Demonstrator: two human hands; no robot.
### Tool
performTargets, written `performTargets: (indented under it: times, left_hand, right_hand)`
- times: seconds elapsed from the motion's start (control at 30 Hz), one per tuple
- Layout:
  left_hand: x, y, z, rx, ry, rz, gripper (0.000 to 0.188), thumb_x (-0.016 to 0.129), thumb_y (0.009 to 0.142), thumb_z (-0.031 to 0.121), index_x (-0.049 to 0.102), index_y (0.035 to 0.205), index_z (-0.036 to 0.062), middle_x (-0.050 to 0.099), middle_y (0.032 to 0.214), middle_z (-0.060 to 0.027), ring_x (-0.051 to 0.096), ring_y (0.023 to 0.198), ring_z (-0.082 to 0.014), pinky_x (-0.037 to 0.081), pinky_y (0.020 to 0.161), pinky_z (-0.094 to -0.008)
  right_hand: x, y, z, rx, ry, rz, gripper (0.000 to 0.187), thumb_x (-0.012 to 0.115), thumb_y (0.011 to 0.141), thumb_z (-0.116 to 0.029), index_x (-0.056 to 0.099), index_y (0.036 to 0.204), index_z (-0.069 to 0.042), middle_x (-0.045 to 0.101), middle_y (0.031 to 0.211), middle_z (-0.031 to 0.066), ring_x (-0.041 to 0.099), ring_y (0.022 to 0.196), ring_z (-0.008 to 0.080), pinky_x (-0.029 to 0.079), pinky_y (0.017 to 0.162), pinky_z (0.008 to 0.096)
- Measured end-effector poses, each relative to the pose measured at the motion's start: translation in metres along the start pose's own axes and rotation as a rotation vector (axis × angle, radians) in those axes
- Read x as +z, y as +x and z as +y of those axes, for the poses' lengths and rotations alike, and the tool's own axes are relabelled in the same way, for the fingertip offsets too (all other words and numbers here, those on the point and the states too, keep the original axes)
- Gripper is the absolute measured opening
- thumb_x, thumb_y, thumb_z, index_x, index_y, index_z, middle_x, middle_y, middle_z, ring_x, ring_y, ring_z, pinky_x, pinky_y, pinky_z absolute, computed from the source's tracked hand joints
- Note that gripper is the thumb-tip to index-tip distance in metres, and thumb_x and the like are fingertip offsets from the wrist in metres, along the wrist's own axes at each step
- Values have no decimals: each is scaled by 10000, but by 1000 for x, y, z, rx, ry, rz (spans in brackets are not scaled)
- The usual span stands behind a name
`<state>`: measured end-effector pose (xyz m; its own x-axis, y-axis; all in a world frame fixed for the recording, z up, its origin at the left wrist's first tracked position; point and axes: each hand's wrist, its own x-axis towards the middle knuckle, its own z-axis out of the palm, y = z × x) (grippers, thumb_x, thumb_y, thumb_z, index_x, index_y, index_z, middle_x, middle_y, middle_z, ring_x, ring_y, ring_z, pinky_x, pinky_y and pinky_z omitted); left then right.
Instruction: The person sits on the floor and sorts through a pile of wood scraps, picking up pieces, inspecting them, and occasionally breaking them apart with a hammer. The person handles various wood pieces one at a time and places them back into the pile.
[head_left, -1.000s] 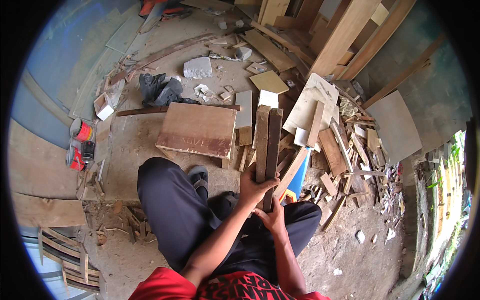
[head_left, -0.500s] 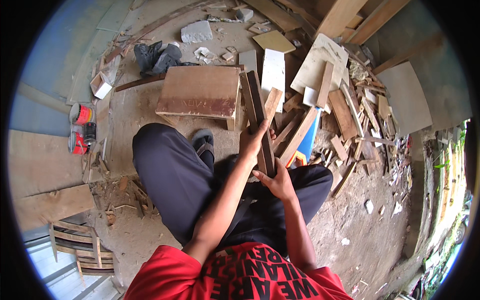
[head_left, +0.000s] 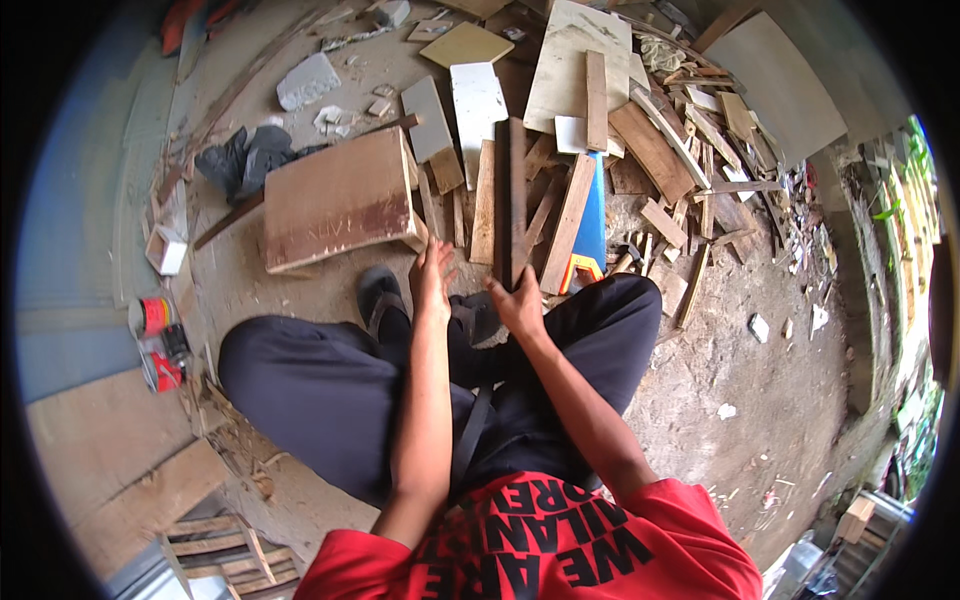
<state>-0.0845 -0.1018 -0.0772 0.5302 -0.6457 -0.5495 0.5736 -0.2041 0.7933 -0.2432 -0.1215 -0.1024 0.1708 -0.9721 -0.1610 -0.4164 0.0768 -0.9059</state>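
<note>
At the far left, two small red-and-white cans are seen standing on the ground beside a wall; their contents cannot be made out. A small white open box lies further up, and what it holds cannot be told. Right of these, a broad brown wooden board lies flat on the dirt floor, with a dark crumpled cloth just beyond its upper left corner.

The left hand is held with fingers spread and its grip wide, holding nothing, just beside the near right corner of the broad board; whether it touches that corner cannot be told. A dark sandal is worn on the foot just left of this hand.

The dark wooden plank is held at its near end by the right hand, whose grip is closed around it. The plank's long axis runs almost straight away from the person, its far end pointing up the picture toward a pile of wood offcuts. A paler plank lies alongside, touching its left edge. A blue-and-yellow object is partly hidden under the boards to the right.
</note>
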Motion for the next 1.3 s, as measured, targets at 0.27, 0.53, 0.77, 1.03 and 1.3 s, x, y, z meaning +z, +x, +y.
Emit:
performTargets:
  times: [0.27, 0.53, 0.77, 1.03, 1.3]
  left_hand:
    - [-1, -18, 4, -78, 85, -118, 472, 575, 970, 408, 568, 1242, 22, 668, 1162, -124, 639, 1067, -211, 493, 894, -364]
    - [-28, -17, 11, -77, 137, -2, 434, 586, 956, 407, 573, 1195, 45, 663, 1132, -95, 630, 1066, -213, 482, 913, -387]
    - [-18, -28, 9, -103, 201, -9, 429, 587, 958, 399, 572, 1190, 38, 658, 1112, -91, 621, 1066, -215, 485, 909, -390]
    - [-7, -20, 5, -97, 248, -77, 428, 603, 946, 427, 593, 1166, 60, 671, 1079, -64, 629, 1016, -193, 489, 888, -366]
    - [15, 5, 30, 22, 357, -73, 409, 640, 925, 408, 606, 1172, 84, 673, 1114, -41, 621, 1053, -167, 479, 870, -352]
  right_hand:
    - [25, 67, 95, 40, -405, 223, 604, 783, 768, -338, 483, 1117, 53, 554, 1069, 297, 568, 1015, 457, 475, 847, 500]
    - [45, 82, 103, 203, -249, 111, 965, 829, 700, -451, 332, 1305, 112, 506, 1157, 338, 548, 1072, 474, 476, 914, 494]
    - [38, 93, 92, 392, -75, 28, 719, 827, 676, -347, 448, 1139, 53, 534, 1166, 280, 558, 1113, 435, 485, 928, 488]
    - [34, 88, 88, 214, -141, 100, 492, 671, 797, -251, 430, 1110, 43, 547, 1093, 313, 585, 1015, 488, 506, 867, 519]
    - [-13, 88, 57, 236, 62, 141, 578, 647, 875, -498, 551, 974, 63, 641, 857, 313, 641, 902, 453, 498, 772, 502]
